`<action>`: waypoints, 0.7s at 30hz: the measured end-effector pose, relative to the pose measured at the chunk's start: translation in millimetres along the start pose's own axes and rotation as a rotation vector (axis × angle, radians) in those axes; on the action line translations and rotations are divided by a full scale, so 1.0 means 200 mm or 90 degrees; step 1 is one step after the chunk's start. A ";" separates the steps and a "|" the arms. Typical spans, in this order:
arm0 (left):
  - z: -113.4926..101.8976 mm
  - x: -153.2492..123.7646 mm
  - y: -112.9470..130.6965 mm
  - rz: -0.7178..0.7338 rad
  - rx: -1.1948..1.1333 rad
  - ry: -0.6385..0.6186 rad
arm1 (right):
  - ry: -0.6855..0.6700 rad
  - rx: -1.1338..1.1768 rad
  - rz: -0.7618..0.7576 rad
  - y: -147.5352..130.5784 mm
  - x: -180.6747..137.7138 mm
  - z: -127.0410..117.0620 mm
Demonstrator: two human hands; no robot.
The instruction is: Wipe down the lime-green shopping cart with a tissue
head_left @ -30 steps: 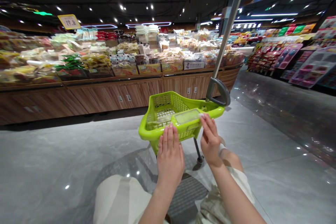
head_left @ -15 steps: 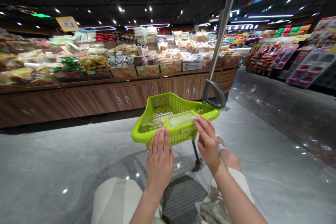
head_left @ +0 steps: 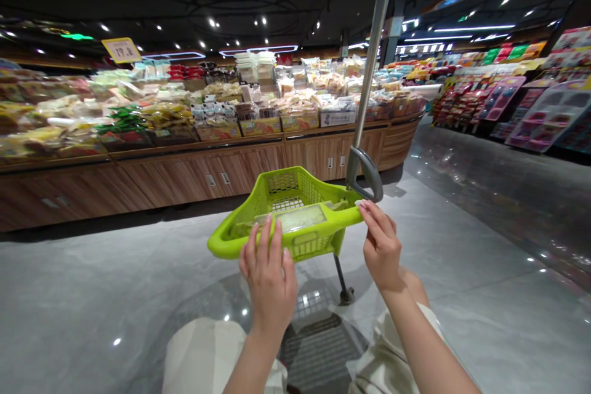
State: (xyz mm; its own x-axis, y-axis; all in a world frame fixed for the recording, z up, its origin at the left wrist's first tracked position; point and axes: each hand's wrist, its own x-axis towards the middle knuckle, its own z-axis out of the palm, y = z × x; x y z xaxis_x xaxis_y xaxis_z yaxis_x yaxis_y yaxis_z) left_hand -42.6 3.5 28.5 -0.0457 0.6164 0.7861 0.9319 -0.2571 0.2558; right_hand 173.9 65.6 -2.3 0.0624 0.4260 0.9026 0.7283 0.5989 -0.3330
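A lime-green shopping cart basket (head_left: pixel 318 177) with a thick rim stands before me, a clear-covered panel (head_left: pixel 300 219) set into its near side. My left hand (head_left: pixel 270 283) lies against the near rim, fingers stretched and a little apart, with the thumb off to the side. At the rim's right end my right hand (head_left: pixel 384 246) is closed, its fingertips pinched on the edge close to the grey loop handle (head_left: pixel 369 173); its thumb is hidden. Something small and white shows at the fingertips, too small to name.
Beyond the cart runs a wood-panelled display counter (head_left: pixel 184 175) heaped with packaged food. A metal pole (head_left: pixel 372 55) rises by the grey handle. A caster (head_left: pixel 346 295) rests on the glossy floor (head_left: pixel 115 283). Shelves of goods (head_left: pixel 535 111) stand at right.
The cart has shifted left and turned slightly. My right hand has moved right to the rim's end; my left hand has moved slightly left, its fingers more spread.
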 end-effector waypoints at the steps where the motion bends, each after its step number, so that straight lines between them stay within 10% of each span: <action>1: 0.01 0.01 0.03 0.037 -0.008 -0.023 | 0.006 -0.001 0.008 -0.04 0.00 0.01; 6: 0.10 0.02 0.18 0.183 -0.025 -0.169 | -0.094 0.032 -0.034 -0.25 0.00 0.05; 15: 0.15 0.00 0.21 0.156 0.061 -0.178 | -0.001 -0.052 0.030 -0.11 0.01 -0.01; 21: 0.15 -0.02 0.21 0.144 0.105 -0.164 | -0.128 0.037 -0.080 -0.24 -0.02 0.03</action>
State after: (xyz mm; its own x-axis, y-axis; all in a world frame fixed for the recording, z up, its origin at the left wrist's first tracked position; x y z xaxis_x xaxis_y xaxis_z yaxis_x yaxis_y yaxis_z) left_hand 8.6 12.2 18.5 0.2399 0.7300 0.6399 0.9544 -0.2979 -0.0179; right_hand 135.3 39.5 8.5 -0.1673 0.4684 0.8675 0.6806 0.6915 -0.2421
